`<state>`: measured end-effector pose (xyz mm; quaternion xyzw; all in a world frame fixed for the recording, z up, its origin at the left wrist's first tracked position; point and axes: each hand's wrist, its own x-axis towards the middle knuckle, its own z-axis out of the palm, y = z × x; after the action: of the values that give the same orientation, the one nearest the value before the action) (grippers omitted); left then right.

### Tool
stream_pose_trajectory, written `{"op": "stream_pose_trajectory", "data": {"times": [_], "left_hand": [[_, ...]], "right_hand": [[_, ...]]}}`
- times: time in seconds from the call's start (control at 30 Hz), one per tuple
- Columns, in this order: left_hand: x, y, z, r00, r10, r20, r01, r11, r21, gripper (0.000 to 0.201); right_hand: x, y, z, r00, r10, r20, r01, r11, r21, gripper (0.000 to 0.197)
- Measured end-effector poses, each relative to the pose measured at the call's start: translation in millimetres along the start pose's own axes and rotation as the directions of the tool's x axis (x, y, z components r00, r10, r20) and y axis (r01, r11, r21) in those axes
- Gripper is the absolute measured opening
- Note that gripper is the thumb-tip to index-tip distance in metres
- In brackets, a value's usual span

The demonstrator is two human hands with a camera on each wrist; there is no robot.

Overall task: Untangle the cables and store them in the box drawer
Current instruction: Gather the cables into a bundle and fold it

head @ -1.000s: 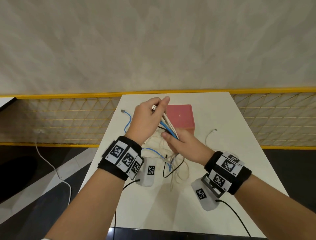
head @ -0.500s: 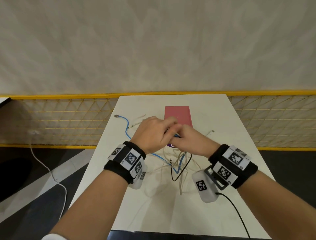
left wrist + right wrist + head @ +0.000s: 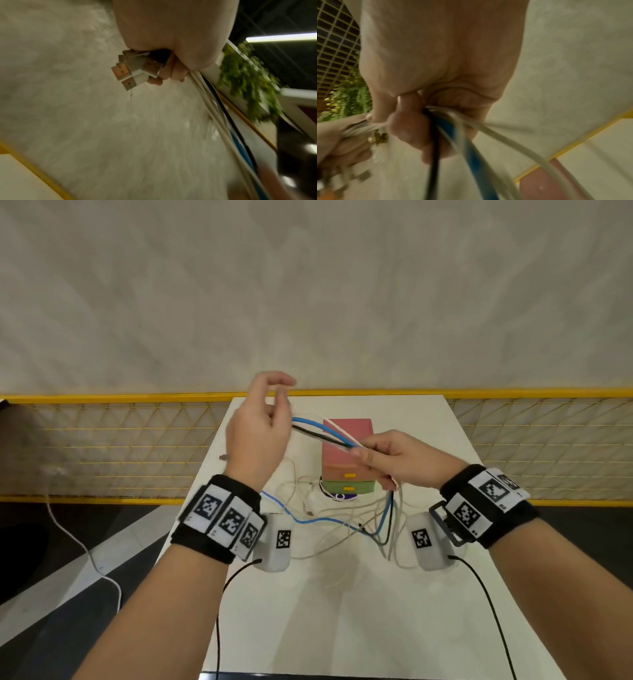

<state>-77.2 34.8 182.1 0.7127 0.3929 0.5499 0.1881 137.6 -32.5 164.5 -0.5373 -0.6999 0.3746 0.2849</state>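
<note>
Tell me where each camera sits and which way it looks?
Head: on the head, looking forward and down at the table; both forearms, left hand and right hand show, cables between them, box behind.
Left wrist: on the left wrist, looking along the hand at the plugs it grips.
Right wrist: on the right wrist, looking along the hand gripping cables.
Shared: all three show the cables.

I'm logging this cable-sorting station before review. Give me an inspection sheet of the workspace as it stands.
Surface: white table, loose cable slack lying across it.
Job's things: cable bundle stretched between both hands; drawer box, drawers closed.
Clutter: nothing seen.
Grippers: left hand grips the USB plugs; right hand grips the bundle.
Cables: white, blue, black strands.
Surroundings: yellow mesh railing, grey wall.
</note>
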Motion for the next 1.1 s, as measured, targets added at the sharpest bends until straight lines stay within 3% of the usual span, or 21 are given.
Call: {"op": "stream_pose_trajectory", "data": {"times": [0.07, 0.13, 0.2, 0.3, 0.33, 0.37, 0.43, 0.47, 0.5, 0.57, 0.6, 0.63, 0.77, 0.87, 1.03, 1.1], "left_hand": [[10.0, -3.1, -19.5, 0.984, -0.075, -0.164, 0.051, 0.988, -0.144, 0.016], [15.0, -11.9, -33.3, 0.976, -0.12, -0.18, 0.095, 0.985, -0.142, 0.018], [13.7, -29.3, -34.8, 0.982, -0.182, -0.045, 0.183, 0.983, 0.01, 0.019], [4.8, -55.8, -28.7, 0.894, -0.409, 0.181, 0.332, 0.879, 0.343, 0.025], [0.5, -61.3, -25.9, 0.897, -0.393, 0.201, 0.287, 0.865, 0.411, 0.027], [-4.6, -60.3, -22.1, 0.933, -0.302, 0.197, 0.2, 0.888, 0.414, 0.029], [-15.1, -39.2, -6.9, 0.985, -0.037, 0.17, -0.012, 0.961, 0.276, 0.028], [-21.0, -25.3, 3.4, 0.975, 0.028, 0.219, -0.069, 0.982, 0.179, 0.028], [-27.1, -13.5, 14.7, 0.947, 0.028, 0.32, -0.065, 0.993, 0.103, 0.029], [-40.9, 1.8, 33.1, 0.82, -0.111, 0.562, 0.071, 0.993, 0.092, 0.038], [-46.4, 3.8, 38.7, 0.765, -0.18, 0.619, 0.132, 0.984, 0.123, 0.042], [-51.3, 2.3, 42.2, 0.755, -0.212, 0.621, 0.158, 0.977, 0.141, 0.045], [-53.3, -1.8, 45.7, 0.867, -0.126, 0.483, 0.042, 0.982, 0.182, 0.03], [-37.3, -8.8, 35.0, 0.941, -0.122, 0.315, 0.093, 0.99, 0.104, 0.015], [-15.7, -19.2, 14.6, 0.971, -0.136, 0.199, 0.134, 0.991, 0.023, 0.012], [-11.3, -20.9, 11.3, 0.974, -0.14, 0.176, 0.137, 0.99, 0.032, 0.014]], "right_hand": [[-7.5, 7.1, -8.8, 1.0, 0.014, -0.026, -0.015, 0.999, -0.039, 0.049], [-15.8, 11.0, -15.1, 0.998, -0.018, -0.053, 0.011, 0.991, -0.13, 0.044], [-17.7, 11.8, -17.2, 0.996, -0.053, -0.077, 0.036, 0.978, -0.204, 0.036], [-12.1, 10.6, -12.3, 0.995, -0.051, -0.085, 0.024, 0.954, -0.299, 0.034], [-9.4, 9.3, -9.0, 0.997, -0.049, -0.067, 0.024, 0.943, -0.333, 0.033], [-6.5, 8.3, -5.0, 0.998, -0.049, -0.041, 0.031, 0.931, -0.363, 0.033], [0.0, 3.2, 5.4, 0.998, -0.057, 0.029, 0.064, 0.892, -0.447, 0.039], [3.8, 0.6, 11.7, 0.995, -0.073, 0.063, 0.094, 0.86, -0.501, 0.041], [7.3, -1.7, 17.1, 0.992, -0.094, 0.088, 0.127, 0.831, -0.541, 0.04], [11.6, -4.7, 22.2, 0.986, -0.139, 0.094, 0.168, 0.817, -0.552, 0.03], [11.8, -5.6, 22.5, 0.984, -0.157, 0.088, 0.18, 0.817, -0.547, 0.024], [11.0, -5.7, 22.2, 0.981, -0.178, 0.081, 0.192, 0.811, -0.552, 0.021], [5.6, -1.5, 19.8, 0.976, -0.214, 0.04, 0.198, 0.795, -0.573, 0.022], [-0.8, 15.3, 6.3, 0.992, -0.12, -0.023, 0.085, 0.81, -0.581, 0.032], [-18.8, 62.6, -10.6, 0.993, 0.101, -0.057, -0.113, 0.732, -0.671, 0.044], [-24.6, 76.3, -15.3, 0.977, 0.215, -0.011, -0.163, 0.704, -0.691, 0.076]]}}
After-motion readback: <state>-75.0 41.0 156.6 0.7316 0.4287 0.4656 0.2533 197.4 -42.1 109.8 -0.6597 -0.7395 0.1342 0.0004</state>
